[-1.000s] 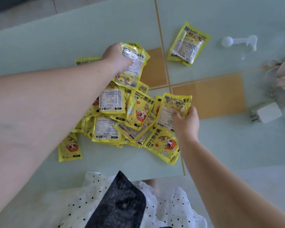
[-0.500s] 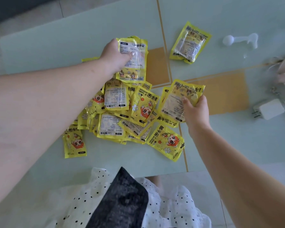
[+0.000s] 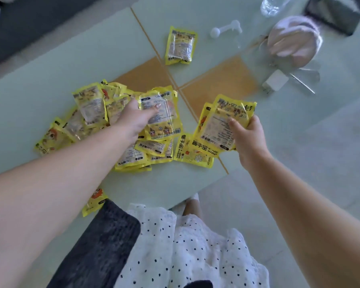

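Note:
A heap of yellow hand-warmer packets (image 3: 87, 113) lies on the pale green glass table (image 3: 50, 80). My left hand (image 3: 133, 117) grips a small stack of packets (image 3: 162, 119) over the middle of the heap, thumb on top. My right hand (image 3: 247, 134) holds another stack of packets (image 3: 220, 125) lifted to the right of the heap, fingers curled round its lower edge. One separate packet (image 3: 180, 45) lies alone farther back. Another packet (image 3: 95, 201) lies at the near table edge, partly under my left arm.
A white plastic scoop (image 3: 224, 30), a white charger plug (image 3: 275, 81), a pinkish round item (image 3: 293, 41) and a clear bottle (image 3: 270, 5) sit at the back right. A dark phone (image 3: 333, 13) lies at the far right. My dotted white dress (image 3: 185, 246) and a dark cloth (image 3: 100, 246) fill the foreground.
The view has swung left and tilted. My right hand has lifted its packets away from the heap to the right. My left hand still holds its stack, now lower over the heap.

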{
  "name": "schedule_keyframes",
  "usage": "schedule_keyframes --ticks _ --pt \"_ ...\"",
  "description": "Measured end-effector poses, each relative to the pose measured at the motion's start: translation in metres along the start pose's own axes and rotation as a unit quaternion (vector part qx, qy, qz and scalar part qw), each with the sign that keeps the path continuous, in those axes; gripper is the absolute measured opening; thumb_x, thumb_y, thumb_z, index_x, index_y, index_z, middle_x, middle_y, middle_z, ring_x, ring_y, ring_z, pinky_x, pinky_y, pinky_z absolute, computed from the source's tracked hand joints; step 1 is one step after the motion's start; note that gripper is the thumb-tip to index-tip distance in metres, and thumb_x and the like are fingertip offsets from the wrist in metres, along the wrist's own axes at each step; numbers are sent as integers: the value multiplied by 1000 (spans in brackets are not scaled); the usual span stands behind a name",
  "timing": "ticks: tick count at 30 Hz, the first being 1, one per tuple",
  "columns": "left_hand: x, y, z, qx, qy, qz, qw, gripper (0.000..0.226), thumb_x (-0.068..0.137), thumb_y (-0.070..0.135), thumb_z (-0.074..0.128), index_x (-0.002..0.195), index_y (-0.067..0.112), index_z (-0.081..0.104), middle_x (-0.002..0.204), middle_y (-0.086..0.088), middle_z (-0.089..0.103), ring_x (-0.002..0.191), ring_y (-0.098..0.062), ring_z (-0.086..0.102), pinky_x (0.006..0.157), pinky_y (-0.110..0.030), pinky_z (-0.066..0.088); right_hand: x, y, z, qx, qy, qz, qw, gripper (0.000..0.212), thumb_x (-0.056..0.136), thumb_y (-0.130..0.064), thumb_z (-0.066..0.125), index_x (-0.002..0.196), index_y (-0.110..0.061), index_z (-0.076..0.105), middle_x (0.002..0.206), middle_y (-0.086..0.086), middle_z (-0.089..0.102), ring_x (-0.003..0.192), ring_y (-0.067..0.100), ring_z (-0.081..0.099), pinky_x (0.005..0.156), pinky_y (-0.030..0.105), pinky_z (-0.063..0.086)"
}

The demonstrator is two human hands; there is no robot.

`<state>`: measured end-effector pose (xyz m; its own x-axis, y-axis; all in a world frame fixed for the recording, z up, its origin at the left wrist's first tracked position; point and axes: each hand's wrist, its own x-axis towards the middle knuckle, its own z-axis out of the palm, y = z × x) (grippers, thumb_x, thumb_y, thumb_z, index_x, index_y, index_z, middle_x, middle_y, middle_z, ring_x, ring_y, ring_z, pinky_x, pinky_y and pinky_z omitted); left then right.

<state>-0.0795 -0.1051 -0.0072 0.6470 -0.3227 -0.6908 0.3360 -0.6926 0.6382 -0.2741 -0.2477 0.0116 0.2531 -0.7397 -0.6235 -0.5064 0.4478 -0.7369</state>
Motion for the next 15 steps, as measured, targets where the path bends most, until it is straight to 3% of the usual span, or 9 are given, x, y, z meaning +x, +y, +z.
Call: schedule_keyframes --ticks 3,5,6,7,10,15 --pt "-35 -11 12 4 -60 11 998 100 79 45 70 150 8 11 158 -13 15 144 -30 19 116 -46 18 -36 24 -28 28 22 11 999 17 92 -20 58 106 -16 50 97 -2 61 93 18 61 78 36 53" --pt "-54 -19 18 -2 -100 10 995 124 51 66 79 147 10 24 151 -13 34 137 -30 36 112 -51 29 -63 43 -48 69 41 26 996 20 92 -19 59 110 -16 51 104 2 63 97 19 63 84 42 54" --pt "-60 -27 23 3 -122 14 992 125 44 68 80 143 10 31 145 -11 44 131 -29 45 108 -51 36 -77 53 -58 85 52 34 994 23 92 -19 59 112 -16 51 108 4 63 101 21 63 87 45 54" --pt "-70 -31 30 8 -140 18 990 111 52 61 81 139 8 36 138 -11 51 124 -26 52 106 -50 40 -90 64 -67 96 61 42 993 24 91 -19 60 114 -16 51 110 4 63 102 22 63 88 46 54" --pt "-109 -40 57 38 -195 29 980 42 83 23 71 117 9 51 119 -12 63 103 -23 63 99 -47 47 -130 99 -97 127 83 59 987 23 92 -18 59 114 -17 52 111 4 63 105 23 62 89 47 53" --pt "-169 -69 108 101 -302 43 947 22 87 11 64 108 10 55 109 -13 66 101 -29 64 96 -50 48 -200 172 -146 186 157 91 966 23 90 -20 61 112 -21 53 109 2 65 102 22 63 88 51 53"
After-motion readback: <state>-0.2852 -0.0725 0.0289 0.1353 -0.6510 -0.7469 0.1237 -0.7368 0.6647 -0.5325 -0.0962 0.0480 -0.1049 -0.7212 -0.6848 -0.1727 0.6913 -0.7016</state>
